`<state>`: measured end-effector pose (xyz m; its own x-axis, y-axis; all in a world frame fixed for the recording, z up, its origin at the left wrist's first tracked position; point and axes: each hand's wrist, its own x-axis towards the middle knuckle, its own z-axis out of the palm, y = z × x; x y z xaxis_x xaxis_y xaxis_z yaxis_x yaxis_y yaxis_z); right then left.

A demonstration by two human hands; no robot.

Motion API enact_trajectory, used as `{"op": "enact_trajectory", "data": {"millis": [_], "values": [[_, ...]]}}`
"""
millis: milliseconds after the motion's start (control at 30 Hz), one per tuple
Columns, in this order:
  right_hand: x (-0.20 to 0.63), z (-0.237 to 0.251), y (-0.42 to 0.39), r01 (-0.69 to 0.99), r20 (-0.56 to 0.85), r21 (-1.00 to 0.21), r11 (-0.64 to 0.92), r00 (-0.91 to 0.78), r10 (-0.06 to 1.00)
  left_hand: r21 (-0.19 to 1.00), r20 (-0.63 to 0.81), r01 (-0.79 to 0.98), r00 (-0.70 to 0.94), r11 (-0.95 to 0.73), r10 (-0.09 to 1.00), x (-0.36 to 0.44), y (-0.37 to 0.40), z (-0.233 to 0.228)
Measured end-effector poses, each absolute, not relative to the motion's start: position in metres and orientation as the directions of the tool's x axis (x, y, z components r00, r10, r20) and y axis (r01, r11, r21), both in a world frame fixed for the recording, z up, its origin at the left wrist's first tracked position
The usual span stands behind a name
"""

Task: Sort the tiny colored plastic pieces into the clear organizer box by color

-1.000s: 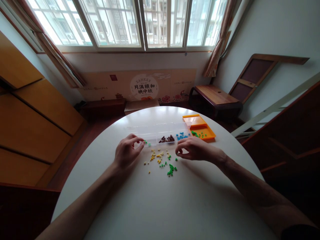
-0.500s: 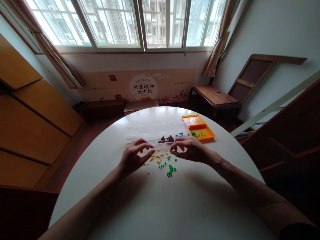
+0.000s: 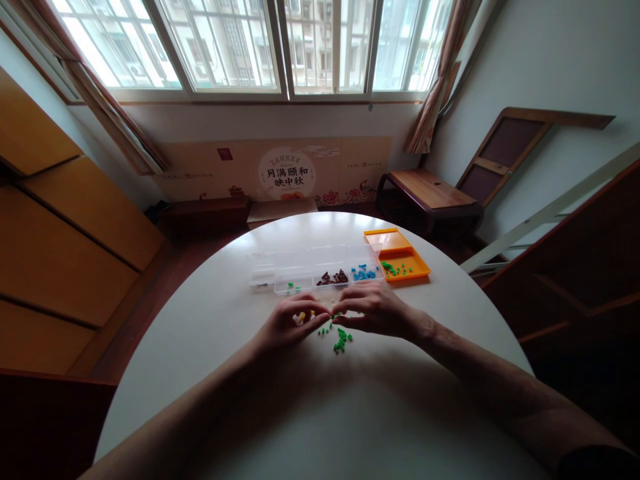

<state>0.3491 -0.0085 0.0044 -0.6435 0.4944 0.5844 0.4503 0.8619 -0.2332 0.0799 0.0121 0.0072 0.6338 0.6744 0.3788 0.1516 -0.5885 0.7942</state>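
Observation:
My left hand (image 3: 287, 321) and my right hand (image 3: 377, 308) meet fingertip to fingertip above the white table. The right thumb and fingers pinch a small green building block, partly hidden. Thumb and fingers of the left hand are closed at their tips; whatever lies between them is too small to make out. Just below the hands is a loose heap of green blocks (image 3: 342, 340). Yellow blocks (image 3: 302, 316) show through the gap of my left hand, partly covered by it.
Behind the hands lies a clear compartment box (image 3: 300, 259) holding several green pieces (image 3: 293, 287), brown pieces (image 3: 332, 278) and blue pieces (image 3: 364, 274). At its right, an orange tray (image 3: 419, 275) contains green blocks (image 3: 395, 269). A wooden chair (image 3: 430, 190) stands beyond the round table (image 3: 200, 320).
My left hand has moved right and slightly down, covering most of the yellow blocks. My right hand has shifted slightly left and down. Their fingertips, apart before, now meet; more blue and green pieces show.

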Motion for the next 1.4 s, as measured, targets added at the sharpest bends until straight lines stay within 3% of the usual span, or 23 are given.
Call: {"op": "enact_trajectory", "data": {"millis": [433,700,867,1033,1233,1400], "values": [[0.348,0.002,-0.009,0.457,0.611,-0.163,0.874,-0.649,0.453,0.799,0.366,0.143,0.656,-0.585,0.660,0.082,0.014,0.006],[0.355,0.014,-0.010,0.511,0.548,-0.243,0.824,-0.629,0.551,0.792,0.387,0.185,0.585,-0.582,0.712,0.076,0.015,0.010],[0.381,0.028,-0.006,0.572,0.371,-0.338,0.747,-0.648,0.665,0.678,0.509,0.330,0.433,-0.657,0.744,0.061,0.030,0.012],[0.400,0.033,-0.007,0.593,0.200,-0.452,0.666,-0.661,0.723,0.551,0.535,0.577,0.311,-0.603,0.786,0.044,0.046,0.012],[0.401,0.028,-0.006,0.644,0.090,-0.498,0.580,-0.627,0.774,0.369,0.552,0.747,0.302,-0.553,0.777,0.036,0.051,0.010],[0.400,0.027,-0.005,0.648,0.065,-0.506,0.570,-0.630,0.774,0.338,0.508,0.788,0.307,-0.514,0.805,0.036,0.051,0.008]]}}
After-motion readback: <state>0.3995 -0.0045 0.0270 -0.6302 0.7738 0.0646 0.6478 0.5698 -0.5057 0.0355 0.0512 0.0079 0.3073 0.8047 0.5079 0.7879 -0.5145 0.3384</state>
